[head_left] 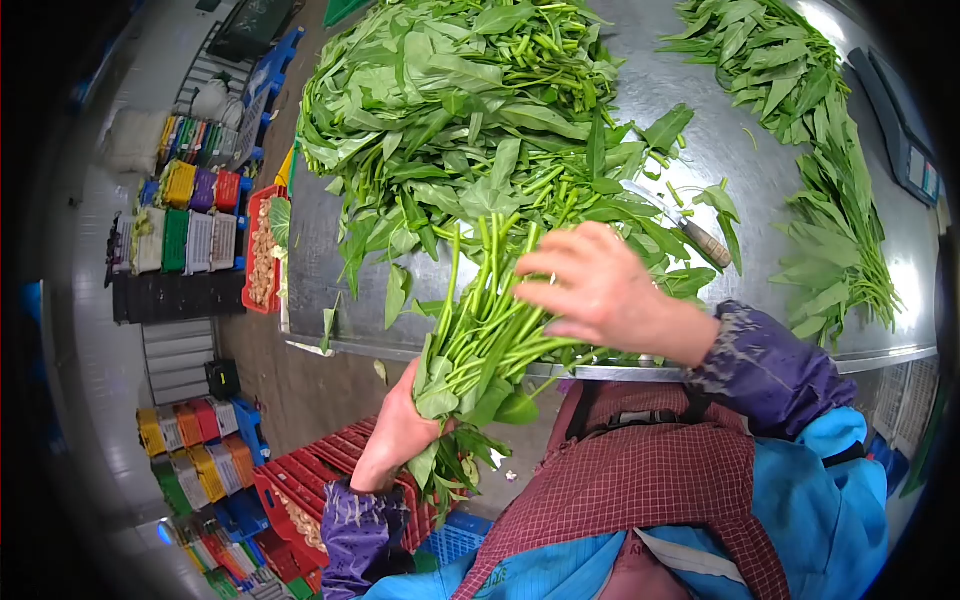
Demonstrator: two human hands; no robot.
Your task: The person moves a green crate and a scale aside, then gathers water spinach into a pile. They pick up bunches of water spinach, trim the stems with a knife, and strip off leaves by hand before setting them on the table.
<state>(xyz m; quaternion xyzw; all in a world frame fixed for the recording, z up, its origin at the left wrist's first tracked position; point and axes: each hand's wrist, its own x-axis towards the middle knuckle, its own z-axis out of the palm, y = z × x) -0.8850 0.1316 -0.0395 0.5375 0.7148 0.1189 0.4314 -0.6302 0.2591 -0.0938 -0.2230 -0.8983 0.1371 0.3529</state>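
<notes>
My left hand [402, 425] is wrapped round a bunch of water spinach [470, 345], with its cut stems pointing up toward the table and leaves hanging below the fist. Against the right side of those stems is my right hand [590, 285], its fingers stretched and a little apart. Beyond both hands, a large heap of water spinach [450, 110] covers the middle of the metal table [740, 330]. A knife [705, 243] with a wooden handle lies just past my right hand among loose leaves, its blade partly covered.
Laid-out bunches of water spinach [835, 200] line the table's right side, beside a scale [905, 150] with a display. Left of the table stands a red crate [262, 250]. Below my left arm is another red crate [300, 490]. Stacks of coloured crates [195, 245] stand farther left.
</notes>
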